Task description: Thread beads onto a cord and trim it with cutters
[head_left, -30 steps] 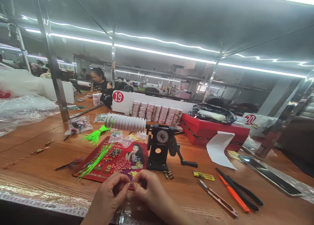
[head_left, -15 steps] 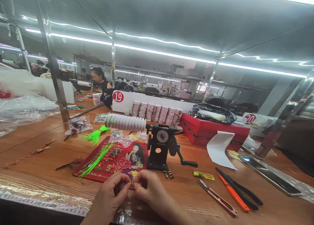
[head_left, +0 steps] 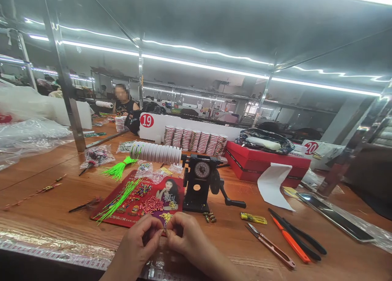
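Here the left hand [head_left: 139, 242] and right hand [head_left: 186, 238] meet fingertip to fingertip, both pinched narrowly on a tiny gold bead [head_left: 164, 231] above the glossy red mat [head_left: 122, 217] strewn with beads.

Left hand [head_left: 139, 242], right hand [head_left: 186, 238], fingertips pinched together.

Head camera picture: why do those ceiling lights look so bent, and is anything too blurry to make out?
Head view: the wide lens bows the light strips and glares top right; the tiny piece pinched between left hand and right hand is too small to make out; the distant face is blurred.
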Motion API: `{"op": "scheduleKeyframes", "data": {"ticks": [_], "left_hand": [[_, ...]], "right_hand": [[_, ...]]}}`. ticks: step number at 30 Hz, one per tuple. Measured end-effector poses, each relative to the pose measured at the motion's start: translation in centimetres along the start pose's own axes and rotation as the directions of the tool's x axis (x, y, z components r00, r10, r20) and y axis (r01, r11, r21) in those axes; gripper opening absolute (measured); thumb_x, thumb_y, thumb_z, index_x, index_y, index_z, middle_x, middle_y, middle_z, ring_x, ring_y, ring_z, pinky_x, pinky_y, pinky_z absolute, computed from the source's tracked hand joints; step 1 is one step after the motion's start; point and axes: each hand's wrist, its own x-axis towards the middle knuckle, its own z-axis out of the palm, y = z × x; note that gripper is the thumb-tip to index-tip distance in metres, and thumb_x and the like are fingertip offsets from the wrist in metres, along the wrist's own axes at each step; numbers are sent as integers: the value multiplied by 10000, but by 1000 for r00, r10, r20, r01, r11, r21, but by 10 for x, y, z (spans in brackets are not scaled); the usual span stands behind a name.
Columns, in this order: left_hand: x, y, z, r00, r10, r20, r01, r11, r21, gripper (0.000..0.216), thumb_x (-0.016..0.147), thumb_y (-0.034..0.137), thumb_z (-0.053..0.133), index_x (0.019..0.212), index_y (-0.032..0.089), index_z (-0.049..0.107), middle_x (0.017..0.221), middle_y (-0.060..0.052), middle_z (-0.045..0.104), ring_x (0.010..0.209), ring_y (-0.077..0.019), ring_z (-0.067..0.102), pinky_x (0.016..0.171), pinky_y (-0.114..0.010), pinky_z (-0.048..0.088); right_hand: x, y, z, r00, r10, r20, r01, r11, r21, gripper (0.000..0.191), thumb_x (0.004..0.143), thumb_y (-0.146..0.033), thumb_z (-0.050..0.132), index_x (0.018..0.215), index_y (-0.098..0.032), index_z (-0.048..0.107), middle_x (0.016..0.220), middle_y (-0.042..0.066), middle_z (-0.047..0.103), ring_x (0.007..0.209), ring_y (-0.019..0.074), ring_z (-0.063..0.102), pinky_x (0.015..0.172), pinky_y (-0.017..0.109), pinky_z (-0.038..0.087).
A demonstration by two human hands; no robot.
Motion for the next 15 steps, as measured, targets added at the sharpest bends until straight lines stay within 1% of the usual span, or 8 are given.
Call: {"op": "scheduleKeyframes", "data": {"ticks": [8, 15], "left_hand": [[1, 3, -2, 999, 18, 52, -16, 999, -29, 168, 826, 304, 475, 734, 218, 586, 706, 20, 574, 673, -161, 562, 642, -244, 424], [0, 6, -3, 999, 15, 47, -12, 998, -57, 172, 833, 305, 475, 736, 223, 590, 718, 18, 589, 708, -172, 575, 674, -261, 426]], "right_hand": [[-1, 5, 0, 1000, 3, -1, -3, 1000, 1, 219, 653, 82, 565, 611, -132, 541, 571, -77, 476, 534, 67, 413, 489, 143, 279], [1, 8, 2, 998, -35, -53, 33, 999, -44, 203, 659, 65, 579, 610, -130, 557, 597, -57, 532, 564, 82, 472, 518, 154, 303]]}}
